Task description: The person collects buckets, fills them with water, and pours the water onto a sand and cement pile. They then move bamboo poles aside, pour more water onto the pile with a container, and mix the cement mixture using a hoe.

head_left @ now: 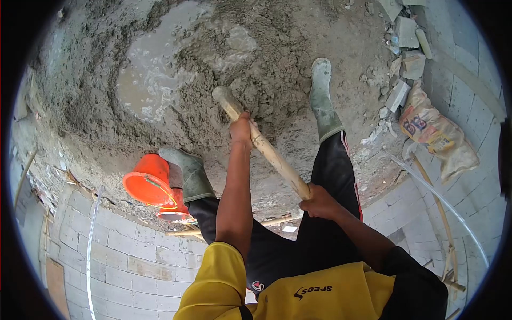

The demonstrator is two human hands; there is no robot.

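A long wooden handle (278, 161) runs slantwise in front of me, gripped by both my hands. My left hand (241, 131) is closed round its upper part, close to the grey, mortar-smeared far end. Lower down, my right hand (321, 202) wraps the near end by my thigh. Beyond the far end lies a heap of wet grey mortar (261, 80); any blade or tool head there cannot be made out. A pool of cloudy water (146, 80) lies within the mix, left of the handle.
My rubber boots, left (194, 173) and right (325, 106), stand at the mix's near edge. Orange buckets (141, 178) sit beside the left boot. To the right are a filled sack (440, 136) and broken blocks (408, 32). Grey block walls (128, 240) surround the area.
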